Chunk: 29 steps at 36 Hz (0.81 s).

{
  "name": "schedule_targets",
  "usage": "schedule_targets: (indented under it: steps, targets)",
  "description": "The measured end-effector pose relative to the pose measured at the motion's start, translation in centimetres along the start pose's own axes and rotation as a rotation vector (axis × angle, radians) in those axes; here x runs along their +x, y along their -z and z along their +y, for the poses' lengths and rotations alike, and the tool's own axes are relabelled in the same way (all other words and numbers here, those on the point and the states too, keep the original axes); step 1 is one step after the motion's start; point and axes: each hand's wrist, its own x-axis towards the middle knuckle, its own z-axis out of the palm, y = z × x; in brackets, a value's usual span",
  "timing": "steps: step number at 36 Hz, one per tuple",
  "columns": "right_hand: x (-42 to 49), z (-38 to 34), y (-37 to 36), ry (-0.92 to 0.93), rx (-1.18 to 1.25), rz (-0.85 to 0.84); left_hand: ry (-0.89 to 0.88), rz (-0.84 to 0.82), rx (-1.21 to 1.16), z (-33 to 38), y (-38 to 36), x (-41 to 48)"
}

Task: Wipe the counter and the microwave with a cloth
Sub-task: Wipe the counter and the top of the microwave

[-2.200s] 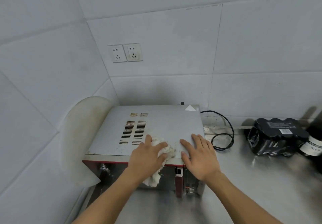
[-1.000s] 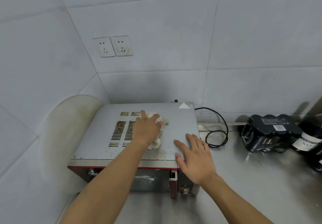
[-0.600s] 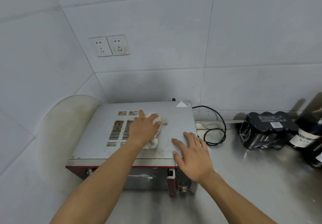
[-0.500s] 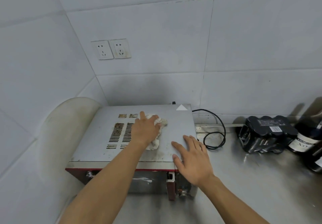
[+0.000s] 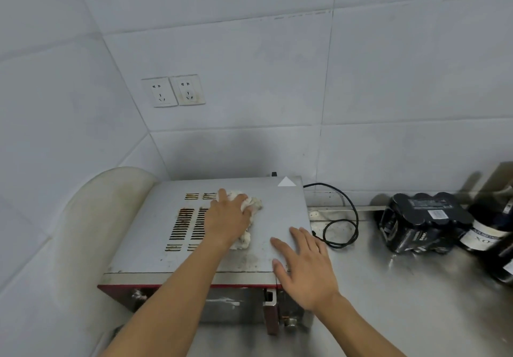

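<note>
A grey microwave point(image 5: 280, 218) with a red front edge stands in the corner on a steel counter point(image 5: 402, 301). My left hand point(image 5: 226, 219) grips a crumpled white cloth point(image 5: 254, 205) and presses it on the microwave's top, beside the vent slots. My right hand point(image 5: 305, 265) lies flat with straight fingers on the top's right front corner. Grime marks show on the top between my hands.
A black power cord point(image 5: 340, 218) coils on the counter right of the microwave. A black pack of cans point(image 5: 422, 225) and dark bottles point(image 5: 491, 234) stand at the far right. A pale round board point(image 5: 91, 218) leans at the left. Two wall sockets point(image 5: 173, 90) sit above.
My left hand moved the cloth from the top's front edge to the back, near the vents, and has stayed there. My right hand has kept its place on the corner.
</note>
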Motion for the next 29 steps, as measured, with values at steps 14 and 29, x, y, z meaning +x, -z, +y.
schedule_targets:
  steps: [14, 29]
  targets:
    - [-0.1, -0.1, 0.2, -0.003, 0.001, -0.012, 0.014, -0.040, -0.047, 0.4, -0.1, 2.5]
    - [-0.1, 0.0, 0.2, 0.013, -0.017, -0.018, -0.073, -0.043, -0.036, 1.2, -0.4, 1.3]
